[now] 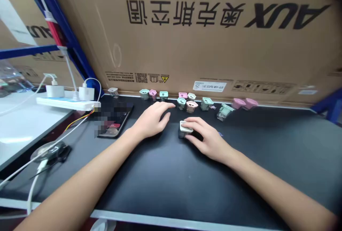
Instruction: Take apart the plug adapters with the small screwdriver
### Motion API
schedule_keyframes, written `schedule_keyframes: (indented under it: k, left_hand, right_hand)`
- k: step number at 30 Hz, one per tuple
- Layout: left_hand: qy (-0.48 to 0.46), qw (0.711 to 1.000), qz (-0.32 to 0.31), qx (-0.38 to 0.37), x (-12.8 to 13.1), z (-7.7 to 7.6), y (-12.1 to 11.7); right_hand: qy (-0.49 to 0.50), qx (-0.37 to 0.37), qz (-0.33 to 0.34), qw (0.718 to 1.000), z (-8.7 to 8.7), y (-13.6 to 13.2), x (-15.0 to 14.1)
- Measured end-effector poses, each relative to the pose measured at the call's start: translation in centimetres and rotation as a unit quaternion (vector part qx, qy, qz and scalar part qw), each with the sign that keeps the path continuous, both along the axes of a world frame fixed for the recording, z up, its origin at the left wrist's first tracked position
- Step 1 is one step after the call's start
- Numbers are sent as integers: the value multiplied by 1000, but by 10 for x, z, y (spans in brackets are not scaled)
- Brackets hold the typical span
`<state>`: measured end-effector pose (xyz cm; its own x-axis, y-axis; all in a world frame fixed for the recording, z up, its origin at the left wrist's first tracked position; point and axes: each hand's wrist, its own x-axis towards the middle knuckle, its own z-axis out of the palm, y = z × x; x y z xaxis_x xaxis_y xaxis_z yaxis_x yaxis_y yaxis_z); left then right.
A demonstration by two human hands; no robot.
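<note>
My right hand [207,136] rests on the black mat [171,174] with its fingers curled round a small white-topped plug adapter [185,127]. My left hand [153,118] lies just left of it, palm down, fingers stretched toward the far row and holding nothing. Several small adapters in green, pink and white stand along the back edge, such as a pink and white one [191,106] and a green one [206,103], a short way beyond both hands.
A big brown cardboard box [203,35] walls off the back. A phone [114,120] lies left of my left hand. A white power strip [66,102] with chargers and cables sits on the white table at the left. Blue rack posts stand behind.
</note>
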<state>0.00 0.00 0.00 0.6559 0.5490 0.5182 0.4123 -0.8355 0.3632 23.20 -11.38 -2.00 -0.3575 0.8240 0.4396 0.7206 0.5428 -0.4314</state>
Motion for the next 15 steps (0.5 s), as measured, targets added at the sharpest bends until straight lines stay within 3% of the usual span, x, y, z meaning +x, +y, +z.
schedule_keyframes:
  k: [5, 7, 11, 15]
  left_hand:
    - [-14, 1000, 1, -10, -2, -2, -1]
    - [-19, 1000, 5, -17, -4, -2, 0]
    - [-25, 999, 10, -34, -6, -4, 2]
    - [-23, 999, 7, -44, -6, -8, 3]
  right_hand:
    - [21, 33, -19, 999, 12, 2, 11]
    - [26, 72, -54, 996, 19, 5, 26]
    - [12, 138, -195, 971, 27, 13, 65]
    - [-25, 126, -207, 970, 23, 17, 82]
